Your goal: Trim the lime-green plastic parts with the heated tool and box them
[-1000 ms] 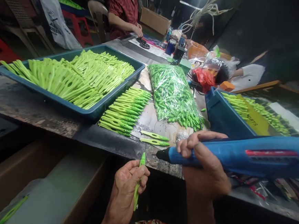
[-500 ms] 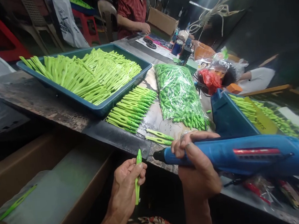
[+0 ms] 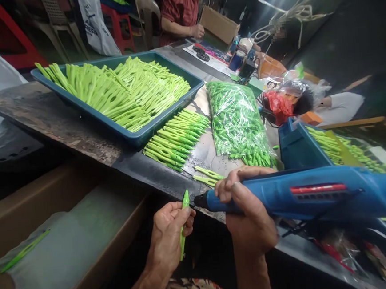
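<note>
My left hand (image 3: pixel 171 233) is closed around a thin green plastic piece (image 3: pixel 184 221), held upright below the table edge. My right hand (image 3: pixel 248 211) grips a blue electric screwdriver (image 3: pixel 304 196) lying level, its black tip (image 3: pixel 200 201) almost touching the top of the green piece. Two loose green pieces (image 3: pixel 209 175) lie on the table just behind the tip. A neat row of green pieces (image 3: pixel 175 139) rests beside a teal tray (image 3: pixel 139 137) heaped with more of them.
A clear bag of green parts (image 3: pixel 236 123) lies mid-table. A blue bin (image 3: pixel 295 152) with green pieces stands at right. A cardboard box lined with plastic (image 3: pixel 64 248) sits at lower left, one green piece in it. Another person in a red shirt (image 3: pixel 178 7) works at the far end.
The screwdriver tip and the green piece have drawn closer together, and the view has shifted slightly left. Both hands keep their grips.
</note>
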A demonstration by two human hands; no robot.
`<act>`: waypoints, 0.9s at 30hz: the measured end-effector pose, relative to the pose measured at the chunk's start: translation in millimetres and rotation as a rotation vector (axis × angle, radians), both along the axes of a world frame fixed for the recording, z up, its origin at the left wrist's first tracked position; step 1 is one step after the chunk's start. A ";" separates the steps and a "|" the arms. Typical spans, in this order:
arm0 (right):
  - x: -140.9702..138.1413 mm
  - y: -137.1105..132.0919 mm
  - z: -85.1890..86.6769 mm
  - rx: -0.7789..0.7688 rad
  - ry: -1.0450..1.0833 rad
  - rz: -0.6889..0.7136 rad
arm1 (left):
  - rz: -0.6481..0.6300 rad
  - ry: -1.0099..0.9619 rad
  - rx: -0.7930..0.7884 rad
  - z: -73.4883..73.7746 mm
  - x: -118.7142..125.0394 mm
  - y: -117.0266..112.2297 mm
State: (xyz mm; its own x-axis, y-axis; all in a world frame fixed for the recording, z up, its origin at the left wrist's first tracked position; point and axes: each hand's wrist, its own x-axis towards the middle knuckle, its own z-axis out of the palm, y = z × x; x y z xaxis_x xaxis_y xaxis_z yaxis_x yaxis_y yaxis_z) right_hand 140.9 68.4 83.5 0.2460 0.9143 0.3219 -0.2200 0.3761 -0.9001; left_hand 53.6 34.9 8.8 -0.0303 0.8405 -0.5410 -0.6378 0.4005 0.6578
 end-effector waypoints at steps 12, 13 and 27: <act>1.8 0.2 -3.1 -0.022 -0.046 0.030 | 0.007 0.081 0.017 -3.9 4.3 -0.3; 2.3 0.4 -3.8 -0.034 -0.055 0.022 | 0.005 0.079 0.015 -3.0 4.1 0.0; -7.5 6.1 4.0 0.006 -0.113 0.049 | -0.005 0.073 -0.012 -0.4 1.5 3.9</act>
